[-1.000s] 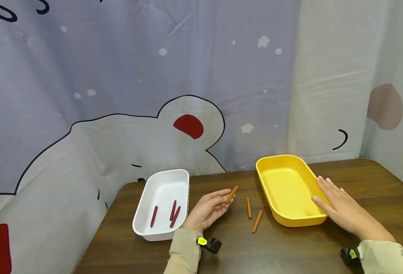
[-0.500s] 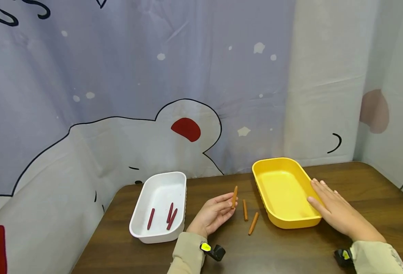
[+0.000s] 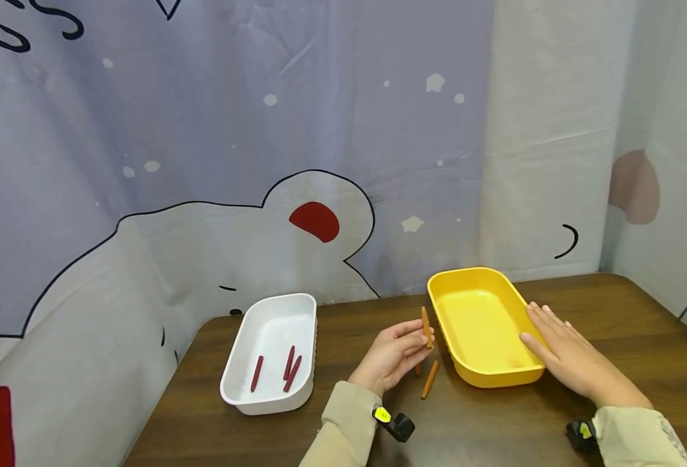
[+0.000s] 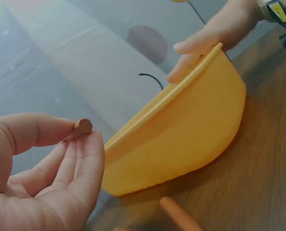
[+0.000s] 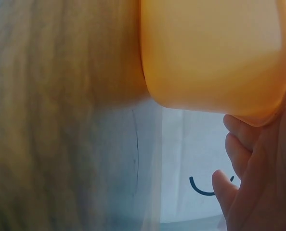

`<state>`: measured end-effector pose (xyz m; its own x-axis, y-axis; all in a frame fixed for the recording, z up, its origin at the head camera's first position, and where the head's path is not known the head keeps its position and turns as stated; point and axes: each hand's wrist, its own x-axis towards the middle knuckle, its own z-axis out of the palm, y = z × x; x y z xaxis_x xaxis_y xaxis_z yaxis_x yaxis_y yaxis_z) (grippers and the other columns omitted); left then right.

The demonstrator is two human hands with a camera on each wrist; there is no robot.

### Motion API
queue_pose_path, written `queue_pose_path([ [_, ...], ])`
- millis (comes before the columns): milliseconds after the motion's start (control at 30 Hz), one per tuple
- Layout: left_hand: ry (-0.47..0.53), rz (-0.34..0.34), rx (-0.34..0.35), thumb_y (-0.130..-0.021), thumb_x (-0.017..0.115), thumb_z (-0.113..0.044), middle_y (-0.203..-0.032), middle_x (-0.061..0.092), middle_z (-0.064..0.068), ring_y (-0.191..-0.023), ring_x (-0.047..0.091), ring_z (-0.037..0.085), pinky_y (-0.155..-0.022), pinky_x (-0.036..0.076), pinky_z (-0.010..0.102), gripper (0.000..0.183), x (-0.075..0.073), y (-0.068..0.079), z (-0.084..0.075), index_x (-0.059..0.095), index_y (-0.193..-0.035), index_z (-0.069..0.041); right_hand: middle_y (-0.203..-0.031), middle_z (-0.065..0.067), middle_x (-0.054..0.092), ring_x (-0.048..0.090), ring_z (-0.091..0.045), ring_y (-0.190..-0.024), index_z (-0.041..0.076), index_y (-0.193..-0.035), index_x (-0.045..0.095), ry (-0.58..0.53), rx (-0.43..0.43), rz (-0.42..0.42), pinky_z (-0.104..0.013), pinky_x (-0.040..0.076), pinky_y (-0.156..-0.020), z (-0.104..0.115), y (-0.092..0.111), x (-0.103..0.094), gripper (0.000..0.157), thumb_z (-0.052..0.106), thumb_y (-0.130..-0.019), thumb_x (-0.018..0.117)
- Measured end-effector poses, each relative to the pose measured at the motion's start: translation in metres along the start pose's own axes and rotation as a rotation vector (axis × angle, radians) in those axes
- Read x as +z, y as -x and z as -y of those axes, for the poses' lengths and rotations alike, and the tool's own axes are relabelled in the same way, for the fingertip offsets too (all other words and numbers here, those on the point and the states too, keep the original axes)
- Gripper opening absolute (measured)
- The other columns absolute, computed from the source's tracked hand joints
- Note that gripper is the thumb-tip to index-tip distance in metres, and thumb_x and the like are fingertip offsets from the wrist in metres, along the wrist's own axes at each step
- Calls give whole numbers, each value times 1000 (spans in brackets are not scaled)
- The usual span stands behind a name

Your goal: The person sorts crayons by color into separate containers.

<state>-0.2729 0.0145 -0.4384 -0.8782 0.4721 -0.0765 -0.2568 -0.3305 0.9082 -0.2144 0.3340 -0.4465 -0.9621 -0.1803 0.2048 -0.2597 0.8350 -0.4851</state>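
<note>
My left hand (image 3: 394, 355) pinches an orange crayon (image 3: 426, 326) between thumb and fingertips, beside the left rim of the yellow tray (image 3: 480, 316). In the left wrist view, the round end of this crayon (image 4: 85, 126) points at the camera. Straight fingers of my right hand (image 3: 579, 360) rest on the tray's right rim; the right wrist view has this hand (image 5: 258, 168) at the rim too. One loose orange crayon (image 3: 430, 380) lies on the table below the left hand. Another orange crayon (image 3: 418, 370) is mostly hidden behind that hand.
A white tray (image 3: 279, 321) stands to the left with several dark red crayons (image 3: 257, 373) in it. Both trays sit on a brown wooden table (image 3: 203, 415). Behind the table hangs a printed curtain (image 3: 232, 130).
My left hand has moved right with the orange crayon, up to the yellow tray's left rim, and the crayon stands more upright. The right hand has stayed on the tray.
</note>
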Motion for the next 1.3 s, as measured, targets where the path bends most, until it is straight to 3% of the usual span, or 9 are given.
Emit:
queue_pose_path([
  [333, 46, -116, 38, -94, 63, 8, -122, 65, 31, -97, 72, 21, -94, 57, 37, 32, 33, -20, 5, 60, -125, 11, -164, -29, 15, 8, -47, -152, -5, -159, 17, 1, 1, 0, -66, 3, -120, -1, 0, -2, 69, 39, -111, 37],
  [600, -19, -234, 38, -88, 69, 11, -97, 75, 20, -87, 74, 23, -86, 60, 37, 21, 64, -31, 5, 68, -109, 7, -164, -29, 15, 6, -45, -153, -6, -159, 18, 2, -7, -1, -65, 3, -120, -1, 0, -4, 68, 39, -111, 38],
  [833, -126, -365, 30, -81, 75, 12, -87, 75, 17, -82, 76, 26, -77, 62, 36, 19, 89, -35, 4, 72, -99, 5, -164, -29, 15, 8, -46, -152, -6, -159, 18, 2, 3, 2, -66, 4, -120, 0, 0, -4, 69, 39, -111, 37],
  [1033, -168, -363, 4, -84, 72, 8, -88, 72, 13, -88, 75, 30, -77, 62, 35, 19, 99, -33, 5, 71, -102, 3, -164, -29, 17, 10, -47, -152, -6, -159, 19, -1, 2, -5, -66, 6, -120, 0, -1, -1, 68, 38, -111, 38],
  [1300, -194, -284, 38, -92, 69, 0, -97, 74, 13, -89, 74, 23, -76, 63, 36, 11, 92, -20, 4, 72, -103, -2, -164, -29, 17, 9, -47, -152, -6, -158, 19, 5, -4, -6, -66, 6, -120, 0, -1, 0, 67, 37, -111, 38],
])
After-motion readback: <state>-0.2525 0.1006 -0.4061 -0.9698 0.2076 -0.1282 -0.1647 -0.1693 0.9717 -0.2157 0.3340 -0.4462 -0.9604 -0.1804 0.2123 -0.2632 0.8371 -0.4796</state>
